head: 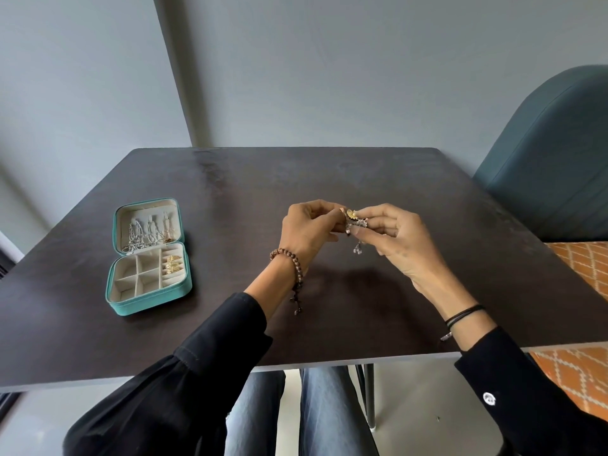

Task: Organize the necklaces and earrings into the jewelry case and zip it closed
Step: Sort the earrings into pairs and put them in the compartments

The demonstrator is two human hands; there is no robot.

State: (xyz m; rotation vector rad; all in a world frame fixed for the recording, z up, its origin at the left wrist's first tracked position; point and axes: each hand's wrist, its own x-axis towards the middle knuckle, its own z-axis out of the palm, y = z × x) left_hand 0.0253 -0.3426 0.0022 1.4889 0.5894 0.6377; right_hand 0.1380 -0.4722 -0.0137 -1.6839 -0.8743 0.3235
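A teal jewelry case (113,292) lies open at the left of the dark table. Silver and gold necklaces (144,233) hang in its lid, and gold rings (171,264) sit in the right slots of its base. The square compartments look bare. Above the table's middle, my left hand (307,230) and my right hand (394,235) both pinch a small cluster of earrings (356,220), gold and silver, held between the fingertips. A small silver piece (358,248) dangles below my right fingers.
The dark table (329,179) stands against a grey wall. A teal upholstered chair (552,159) is at the right, with an orange patterned rug (582,268) beyond the table's edge. A beaded bracelet (289,258) is on my left wrist.
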